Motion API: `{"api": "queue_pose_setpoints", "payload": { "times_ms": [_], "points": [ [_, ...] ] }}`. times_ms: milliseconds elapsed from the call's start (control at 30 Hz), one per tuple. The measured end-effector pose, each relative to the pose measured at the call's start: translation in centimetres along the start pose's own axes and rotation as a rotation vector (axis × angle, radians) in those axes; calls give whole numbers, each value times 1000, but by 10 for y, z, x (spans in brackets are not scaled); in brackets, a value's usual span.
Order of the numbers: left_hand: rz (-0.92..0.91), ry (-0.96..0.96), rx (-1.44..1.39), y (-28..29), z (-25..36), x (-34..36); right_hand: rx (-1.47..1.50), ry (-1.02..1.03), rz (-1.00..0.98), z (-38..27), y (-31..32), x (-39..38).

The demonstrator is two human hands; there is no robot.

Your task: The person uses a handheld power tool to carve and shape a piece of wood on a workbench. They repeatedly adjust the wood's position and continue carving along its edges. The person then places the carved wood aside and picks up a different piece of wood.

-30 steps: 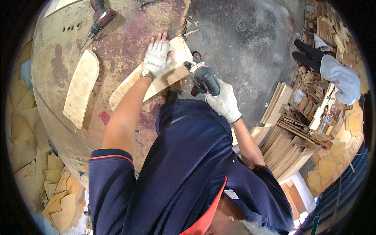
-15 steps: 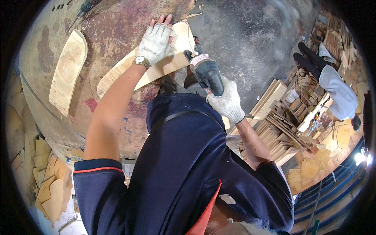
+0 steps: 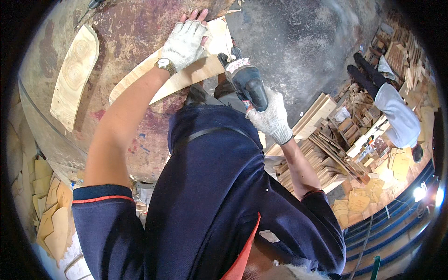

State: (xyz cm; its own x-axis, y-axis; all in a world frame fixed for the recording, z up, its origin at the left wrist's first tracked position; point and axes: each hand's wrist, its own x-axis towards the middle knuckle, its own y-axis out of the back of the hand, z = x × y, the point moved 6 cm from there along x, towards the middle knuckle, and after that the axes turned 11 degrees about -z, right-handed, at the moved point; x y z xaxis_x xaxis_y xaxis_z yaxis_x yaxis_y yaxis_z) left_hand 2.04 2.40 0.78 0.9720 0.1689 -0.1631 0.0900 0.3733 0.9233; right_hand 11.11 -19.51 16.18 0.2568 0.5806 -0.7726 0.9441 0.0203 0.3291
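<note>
My left hand [image 3: 185,42] in a white fingerless glove lies with stretched fingers on a long plywood board [image 3: 215,36], pressing it to the worn worktable [image 3: 121,42]. A wristwatch is on that wrist. My right hand [image 3: 270,114], also gloved, grips a black power jigsaw [image 3: 247,84] at the board's right end, where a drawn line runs; the blade is hidden. A separate curved plywood piece [image 3: 74,77] lies to the left, below the tip of a dark drill [image 3: 93,4] at the top edge.
Grey floor [image 3: 317,46] lies beyond the table edge. At right a person [image 3: 392,112] in pale top and dark trousers is among wood offcuts [image 3: 354,121], stacked boards [image 3: 308,121] and a light. Thin yellowish sheet pieces [image 3: 56,219] are piled at lower left.
The whole view has shifted, so table, board and both hands sit higher and further left, and the drill is mostly out of frame. The jigsaw is still at the board's right end.
</note>
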Motion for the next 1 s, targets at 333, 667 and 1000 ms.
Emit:
{"api": "queue_pose_setpoints", "payload": {
  "times_ms": [333, 667, 1000],
  "points": [
    [18, -14, -38, 2, 0, 0, -29, 64, 19, -3, 2, 4],
    [4, -4, 13, 1, 0, 0, -129, 143, 76, -2, 0, 5],
    [-7, -3, 22, -2, -1, 1, -131, 74, 53, 3, -1, 5]
  ]
}}
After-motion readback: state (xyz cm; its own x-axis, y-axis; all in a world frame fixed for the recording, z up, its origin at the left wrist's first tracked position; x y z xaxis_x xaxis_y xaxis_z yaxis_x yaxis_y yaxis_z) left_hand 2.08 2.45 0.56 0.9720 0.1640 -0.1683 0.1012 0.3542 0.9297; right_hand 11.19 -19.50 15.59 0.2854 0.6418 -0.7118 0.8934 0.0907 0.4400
